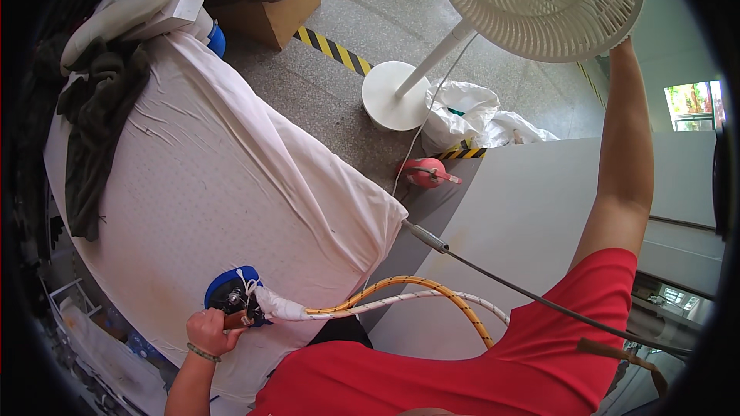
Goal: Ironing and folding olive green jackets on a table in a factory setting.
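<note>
On the pale cloth-covered ironing table, my left hand is closed around the brown handle of a steam iron. The iron's body is dark, with a blue edge showing around it, and a white wrapped joint leads to its hoses. My right arm is stretched far up and to the right. At its end my right hand reaches the rim of a white standing fan. The fan's head hides most of that hand, fingers included.
Dark cloth hangs over the table's left end beside a white padded board. Yellow and white hoses arch rightward from the iron. Beyond the table are a red fire extinguisher, white sacks and a cardboard box.
</note>
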`<action>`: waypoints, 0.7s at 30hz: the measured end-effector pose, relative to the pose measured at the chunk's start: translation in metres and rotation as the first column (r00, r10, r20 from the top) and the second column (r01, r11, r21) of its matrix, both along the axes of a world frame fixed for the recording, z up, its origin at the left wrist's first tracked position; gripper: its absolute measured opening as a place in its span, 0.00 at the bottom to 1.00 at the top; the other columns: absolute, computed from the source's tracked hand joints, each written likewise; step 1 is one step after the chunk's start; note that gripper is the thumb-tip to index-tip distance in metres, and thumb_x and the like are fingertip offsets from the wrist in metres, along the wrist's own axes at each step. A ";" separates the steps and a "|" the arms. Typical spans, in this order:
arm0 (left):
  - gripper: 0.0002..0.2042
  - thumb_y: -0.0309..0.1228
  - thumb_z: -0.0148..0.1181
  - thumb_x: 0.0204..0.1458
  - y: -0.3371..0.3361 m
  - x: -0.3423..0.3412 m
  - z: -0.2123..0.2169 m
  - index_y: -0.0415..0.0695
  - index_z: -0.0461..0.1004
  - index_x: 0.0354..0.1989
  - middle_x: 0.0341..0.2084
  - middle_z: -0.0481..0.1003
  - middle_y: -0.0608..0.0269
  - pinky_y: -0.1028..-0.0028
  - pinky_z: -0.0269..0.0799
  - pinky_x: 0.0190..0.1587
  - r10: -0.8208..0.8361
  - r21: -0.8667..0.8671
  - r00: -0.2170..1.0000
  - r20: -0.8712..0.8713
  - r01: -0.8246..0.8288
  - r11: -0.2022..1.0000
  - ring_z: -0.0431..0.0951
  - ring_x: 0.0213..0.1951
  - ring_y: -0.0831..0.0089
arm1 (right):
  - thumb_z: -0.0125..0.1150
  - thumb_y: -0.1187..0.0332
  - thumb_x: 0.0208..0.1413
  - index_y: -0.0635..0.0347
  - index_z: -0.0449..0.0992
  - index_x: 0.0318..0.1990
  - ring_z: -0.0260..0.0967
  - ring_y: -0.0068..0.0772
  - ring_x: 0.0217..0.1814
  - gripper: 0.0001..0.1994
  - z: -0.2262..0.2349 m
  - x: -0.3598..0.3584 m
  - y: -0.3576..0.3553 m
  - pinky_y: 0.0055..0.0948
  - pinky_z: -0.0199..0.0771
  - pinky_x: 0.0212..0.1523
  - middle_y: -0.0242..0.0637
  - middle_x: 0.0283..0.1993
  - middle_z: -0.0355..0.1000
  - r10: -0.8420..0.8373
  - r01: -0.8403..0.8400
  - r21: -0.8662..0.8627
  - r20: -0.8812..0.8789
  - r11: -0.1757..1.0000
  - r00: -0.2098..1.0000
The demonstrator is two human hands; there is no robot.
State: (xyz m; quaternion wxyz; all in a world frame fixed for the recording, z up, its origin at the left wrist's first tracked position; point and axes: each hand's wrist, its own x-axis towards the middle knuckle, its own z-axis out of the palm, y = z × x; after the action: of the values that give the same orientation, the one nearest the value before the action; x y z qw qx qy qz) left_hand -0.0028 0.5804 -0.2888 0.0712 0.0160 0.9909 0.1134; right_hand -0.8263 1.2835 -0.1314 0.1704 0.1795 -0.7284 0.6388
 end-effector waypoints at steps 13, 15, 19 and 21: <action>0.27 0.58 0.68 0.45 -0.004 0.006 -0.002 0.47 0.66 0.20 0.16 0.67 0.59 0.61 0.65 0.23 -0.017 -0.053 1.000 -0.011 0.017 0.998 0.73 0.18 0.58 | 0.46 0.57 0.71 0.56 0.72 0.59 0.73 0.33 0.52 0.18 -0.002 0.096 -0.109 0.34 0.74 0.57 0.37 0.53 0.74 -0.198 0.267 -0.399 0.206 0.877 0.958; 0.27 0.58 0.68 0.45 -0.006 0.005 -0.003 0.47 0.66 0.19 0.16 0.67 0.59 0.61 0.65 0.23 -0.019 -0.053 1.000 -0.017 0.018 0.998 0.73 0.18 0.58 | 0.46 0.57 0.71 0.56 0.72 0.58 0.73 0.33 0.52 0.18 -0.006 0.113 -0.141 0.34 0.74 0.57 0.37 0.53 0.74 -0.207 0.283 -0.430 0.215 0.857 0.954; 0.27 0.58 0.68 0.45 -0.003 0.003 -0.006 0.47 0.65 0.19 0.15 0.67 0.59 0.62 0.65 0.22 -0.025 -0.040 0.999 -0.035 0.024 0.999 0.72 0.17 0.59 | 0.52 0.60 0.66 0.60 0.75 0.51 0.76 0.41 0.48 0.15 -0.063 0.095 -0.068 0.36 0.73 0.53 0.41 0.48 0.77 -0.483 0.548 0.070 -0.389 0.833 0.784; 0.27 0.59 0.67 0.46 -0.002 0.001 -0.002 0.47 0.65 0.19 0.15 0.67 0.59 0.62 0.65 0.21 -0.024 -0.049 0.999 -0.035 0.023 0.999 0.72 0.17 0.59 | 0.59 0.57 0.61 0.63 0.76 0.48 0.77 0.50 0.46 0.18 -0.105 0.114 -0.073 0.39 0.74 0.49 0.47 0.44 0.79 -0.356 0.795 0.372 -0.745 0.480 0.564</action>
State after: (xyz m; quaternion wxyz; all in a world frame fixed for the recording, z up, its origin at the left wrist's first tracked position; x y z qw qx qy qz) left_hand -0.0022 0.5779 -0.2903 0.0551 0.0280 0.9942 0.0882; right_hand -0.7125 1.2104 -0.2365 0.5194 0.1389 -0.8323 0.1347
